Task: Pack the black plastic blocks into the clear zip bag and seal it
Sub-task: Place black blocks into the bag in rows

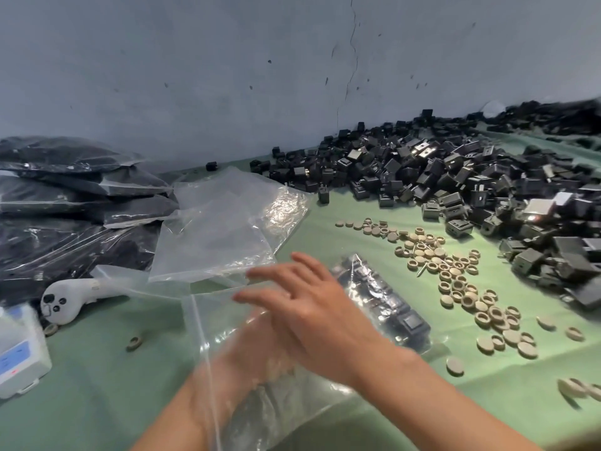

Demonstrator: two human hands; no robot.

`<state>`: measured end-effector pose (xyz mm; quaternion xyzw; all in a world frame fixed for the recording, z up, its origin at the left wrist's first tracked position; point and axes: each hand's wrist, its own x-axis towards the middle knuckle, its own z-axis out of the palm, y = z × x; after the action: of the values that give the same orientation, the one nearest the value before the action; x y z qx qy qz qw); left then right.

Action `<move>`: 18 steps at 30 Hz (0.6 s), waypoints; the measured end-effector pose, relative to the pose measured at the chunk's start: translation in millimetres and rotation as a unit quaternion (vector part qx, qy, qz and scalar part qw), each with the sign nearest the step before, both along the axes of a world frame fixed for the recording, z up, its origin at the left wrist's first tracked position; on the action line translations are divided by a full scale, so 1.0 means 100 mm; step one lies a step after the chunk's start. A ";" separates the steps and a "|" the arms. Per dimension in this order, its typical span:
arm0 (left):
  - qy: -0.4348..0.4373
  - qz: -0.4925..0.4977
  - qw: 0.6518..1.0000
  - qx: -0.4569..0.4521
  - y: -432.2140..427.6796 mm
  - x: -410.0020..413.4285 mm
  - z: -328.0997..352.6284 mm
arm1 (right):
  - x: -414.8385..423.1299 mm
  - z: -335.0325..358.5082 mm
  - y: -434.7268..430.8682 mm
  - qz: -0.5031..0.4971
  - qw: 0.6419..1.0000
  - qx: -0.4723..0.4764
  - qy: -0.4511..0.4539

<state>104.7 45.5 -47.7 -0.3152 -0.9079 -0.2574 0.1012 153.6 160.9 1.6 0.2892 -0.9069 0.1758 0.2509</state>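
A clear zip bag (224, 323) is draped over my left hand (260, 349), which shows blurred through the plastic; I cannot tell its grip. My right hand (312, 307) hovers over the bag, fingers spread, holding nothing. Just right of it, a row of black plastic blocks (387, 304) lies wrapped in clear plastic; whether this is the same bag is unclear. A large loose pile of black blocks (455, 177) covers the green table at the back right.
A stack of empty clear bags (224, 229) lies behind my hands. Filled dark bags (71, 196) are piled at the left. A white controller (65, 301) and a white box (19, 353) sit at the near left. Beige round caps (455, 271) are scattered at the right.
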 end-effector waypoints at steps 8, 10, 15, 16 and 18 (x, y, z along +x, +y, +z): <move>-0.092 -0.126 0.986 -0.062 0.01 0.02 0.18 | -0.18 0.01 0.99 -0.281 0.929 -0.075 -0.230; -0.115 -0.130 0.982 -0.074 0.04 0.03 0.19 | -0.19 -0.05 1.10 -0.295 0.918 -0.062 -0.258; -0.133 -0.123 0.981 -0.065 0.03 0.06 0.23 | -0.17 -0.15 1.15 -0.284 0.909 -0.032 -0.302; -0.128 -0.126 0.981 -0.069 0.04 0.07 0.24 | -0.16 -0.16 1.15 -0.281 0.911 -0.026 -0.300; -0.122 -0.131 0.981 -0.078 0.05 0.08 0.26 | -0.16 -0.18 1.16 -0.277 0.914 -0.020 -0.297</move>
<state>112.2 50.3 -22.0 -0.4043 -0.8815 -0.2336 -0.0696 137.8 276.5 -16.2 -0.0444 -0.9797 0.1951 0.0143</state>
